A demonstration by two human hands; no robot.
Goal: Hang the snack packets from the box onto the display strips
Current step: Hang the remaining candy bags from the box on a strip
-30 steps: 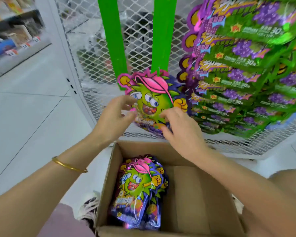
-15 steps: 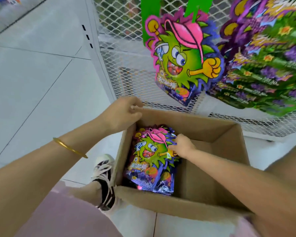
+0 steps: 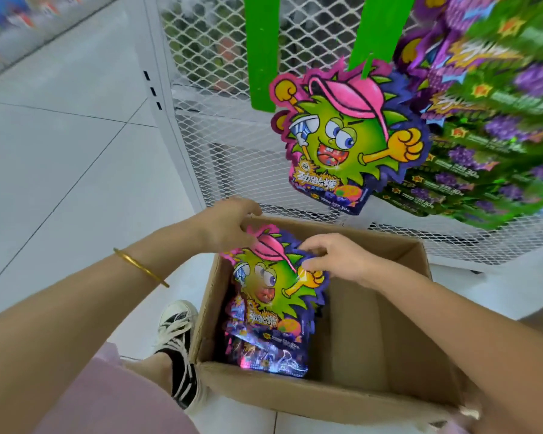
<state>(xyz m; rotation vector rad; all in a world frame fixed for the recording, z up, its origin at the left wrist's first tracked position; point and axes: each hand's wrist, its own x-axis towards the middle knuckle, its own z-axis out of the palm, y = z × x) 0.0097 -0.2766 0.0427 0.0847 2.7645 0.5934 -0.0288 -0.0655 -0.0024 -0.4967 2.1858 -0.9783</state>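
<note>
A cardboard box (image 3: 398,327) stands open on the floor below me. Against its left wall leans a stack of snack packets (image 3: 264,349) printed with a green cartoon creature in a pink cap. My right hand (image 3: 336,258) pinches the top right edge of the front packet (image 3: 273,283), which is lifted a little above the stack. At that packet's top left corner, over the box rim, my left hand (image 3: 229,223) touches it with curled fingers. One identical packet (image 3: 345,136) hangs from the right green display strip (image 3: 373,26). The left green strip (image 3: 261,51) is bare.
White wire mesh panel (image 3: 220,126) stands behind the strips. A dense column of green and purple grape packets (image 3: 496,120) hangs at the right. My sneaker (image 3: 176,343) is beside the box's left wall. White tiled floor (image 3: 63,145) spreads to the left, with shelving at the far top left.
A second ago both hands held a packet at the right strip; it now hangs there. The hands dropped to the box, and the right hand has lifted the front packet slightly.
</note>
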